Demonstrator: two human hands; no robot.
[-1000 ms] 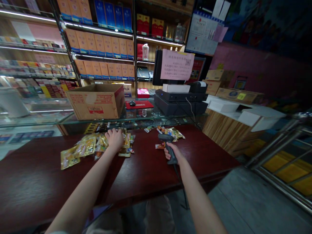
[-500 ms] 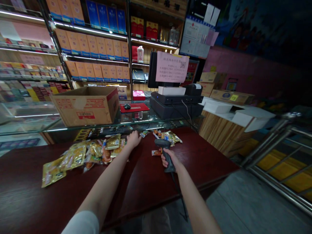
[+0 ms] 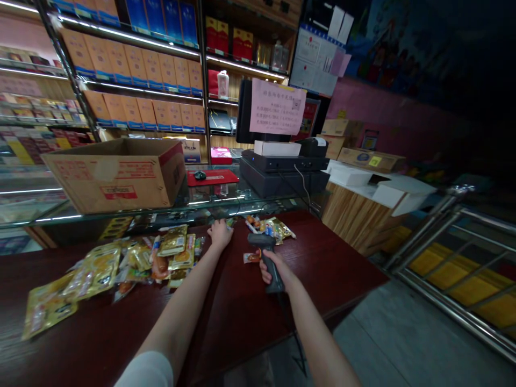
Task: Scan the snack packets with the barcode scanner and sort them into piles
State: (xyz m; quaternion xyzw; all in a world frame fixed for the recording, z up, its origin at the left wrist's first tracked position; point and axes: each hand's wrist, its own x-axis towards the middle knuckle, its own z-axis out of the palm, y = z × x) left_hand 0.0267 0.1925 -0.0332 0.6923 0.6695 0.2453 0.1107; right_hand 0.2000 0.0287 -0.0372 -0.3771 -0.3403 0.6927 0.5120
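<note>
My right hand point(image 3: 276, 267) is wrapped round the grip of a dark barcode scanner point(image 3: 272, 271), its head pointing left and its cable running down past the table edge. Just left of the scanner lies a small packaged sausage snack point(image 3: 251, 258). My left hand point(image 3: 220, 234) is at the far edge of the dark red table, its fingers curled at a small snack packet point(image 3: 229, 222) that they partly hide. Left of that arm, gold snack pouches point(image 3: 94, 267) and other wrapped snacks point(image 3: 159, 262) lie heaped. Several more packets point(image 3: 276, 228) sit beyond the scanner.
On the glass counter point(image 3: 209, 203) behind the table stand an open cardboard box point(image 3: 116, 180), a mouse point(image 3: 199, 175) on a red mat point(image 3: 217, 178), and a monitor point(image 3: 245, 113) above a black cash drawer point(image 3: 278, 183). A metal railing point(image 3: 427, 231) stands at the right.
My left hand has come onto the small packet at the table's far edge, which lay just beside it before. The view has shifted slightly; my right hand keeps its hold on the scanner.
</note>
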